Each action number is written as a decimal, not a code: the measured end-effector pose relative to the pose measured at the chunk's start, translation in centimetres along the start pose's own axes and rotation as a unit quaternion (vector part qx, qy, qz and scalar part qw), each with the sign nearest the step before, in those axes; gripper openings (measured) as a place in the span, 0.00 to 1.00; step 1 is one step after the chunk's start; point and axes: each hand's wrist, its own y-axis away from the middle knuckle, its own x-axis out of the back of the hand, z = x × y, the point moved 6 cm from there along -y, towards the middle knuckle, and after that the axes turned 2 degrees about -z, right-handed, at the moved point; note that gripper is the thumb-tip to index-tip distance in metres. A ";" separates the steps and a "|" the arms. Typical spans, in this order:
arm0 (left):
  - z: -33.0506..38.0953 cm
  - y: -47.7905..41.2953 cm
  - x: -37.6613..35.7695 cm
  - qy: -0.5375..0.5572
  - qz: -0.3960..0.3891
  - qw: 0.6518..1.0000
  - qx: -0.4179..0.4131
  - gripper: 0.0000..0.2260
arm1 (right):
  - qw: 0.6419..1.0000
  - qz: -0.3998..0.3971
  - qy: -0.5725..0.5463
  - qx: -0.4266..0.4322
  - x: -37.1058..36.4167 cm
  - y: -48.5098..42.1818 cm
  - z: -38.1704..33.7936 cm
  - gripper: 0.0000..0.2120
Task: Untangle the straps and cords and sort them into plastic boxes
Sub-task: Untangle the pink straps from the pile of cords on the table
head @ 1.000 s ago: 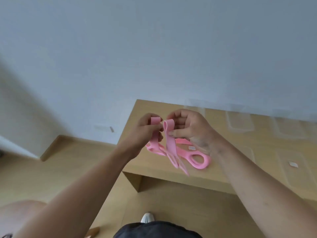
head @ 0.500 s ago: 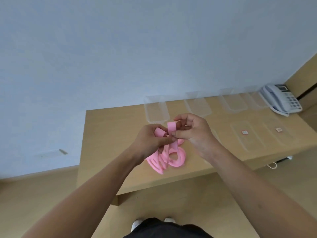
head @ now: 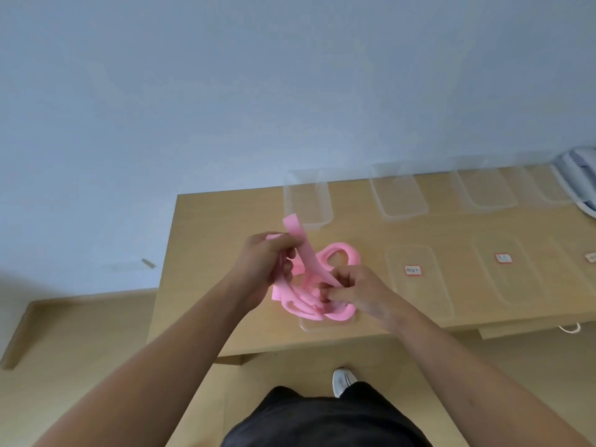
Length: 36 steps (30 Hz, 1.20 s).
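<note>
Now wider apart, hands (head: 264, 262) (head: 358, 291) on strap (head: 306, 253).

Phone (head: 579, 185) was cut off by the right edge, only a corner showed. Label (head: 413, 270) text was too blurred to read, same for the second label (head: 503, 258); third label (head: 591, 257) was clipped at the edge. Lid (head: 322, 326) under the strap (head: 306, 253) was mostly hidden. Right hand (head: 358, 293) fingertips were buried in the loops. Back boxes (head: 308, 201) were smeared, walls hard to trace
</note>
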 end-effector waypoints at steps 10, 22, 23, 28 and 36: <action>-10.0 1.9 3.2 0.059 0.186 0.951 0.241 0.08 | 0.978 0.094 0.187 -0.016 4.1 -3.1 2.0 0.13; -2.2 -0.9 -6.5 0.236 0.052 0.965 0.107 0.19 | 0.991 -0.128 -0.017 0.024 2.7 1.0 0.2 0.17; -2.1 -1.4 -7.1 0.259 0.054 0.959 0.105 0.18 | 0.994 -0.091 -0.062 0.013 4.0 1.3 0.7 0.16; -3.8 -4.0 -11.0 0.227 0.044 0.965 0.127 0.05 | 0.976 0.084 -0.197 -0.026 11.3 3.3 3.8 0.15; -5.8 -8.1 -16.7 -0.286 0.047 0.957 0.013 0.04 | 0.954 0.277 -0.094 -0.067 22.2 4.6 6.1 0.20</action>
